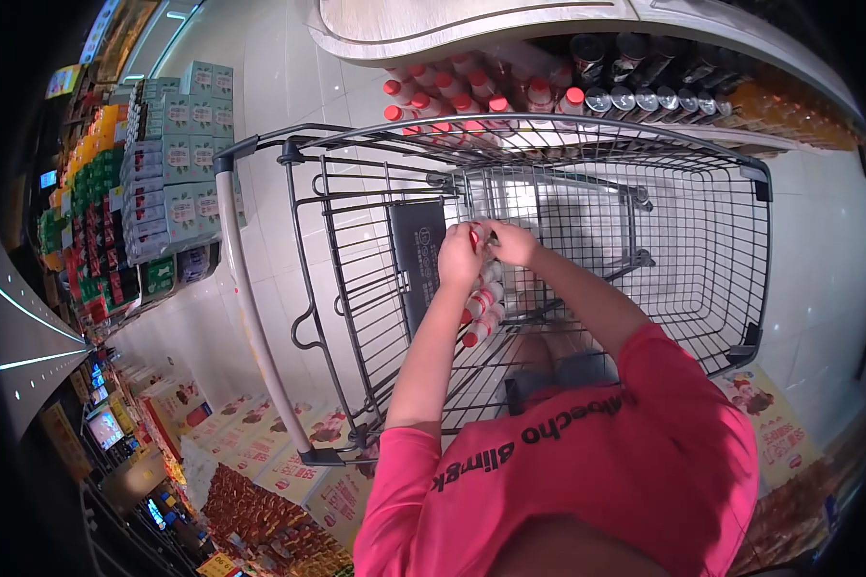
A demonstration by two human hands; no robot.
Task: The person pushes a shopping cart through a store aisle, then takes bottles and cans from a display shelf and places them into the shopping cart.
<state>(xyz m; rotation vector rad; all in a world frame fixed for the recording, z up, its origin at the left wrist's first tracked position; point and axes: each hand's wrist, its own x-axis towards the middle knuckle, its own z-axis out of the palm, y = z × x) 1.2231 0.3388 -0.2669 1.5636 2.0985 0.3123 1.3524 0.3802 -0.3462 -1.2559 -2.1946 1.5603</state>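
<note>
A wire shopping cart (645, 250) fills the middle of the head view. Inside it, near the dark panel (419, 260) at its handle end, lies a row of bottles with red caps (483, 322). My left hand (460, 252) is closed round a red-capped bottle at the upper end of this row. Close against it, my right hand (513, 244) has its fingers curled at the same bottle. The fingertips and much of that bottle are hidden.
Red-capped bottles (462, 101), cans (645, 100) and orange bottles (789, 111) stand beneath a pale counter (471, 24) beyond the cart. Stacked green cartons (191, 154) are at the left. Printed boxes (289, 452) lie at the lower left, past the cart handle (255, 298).
</note>
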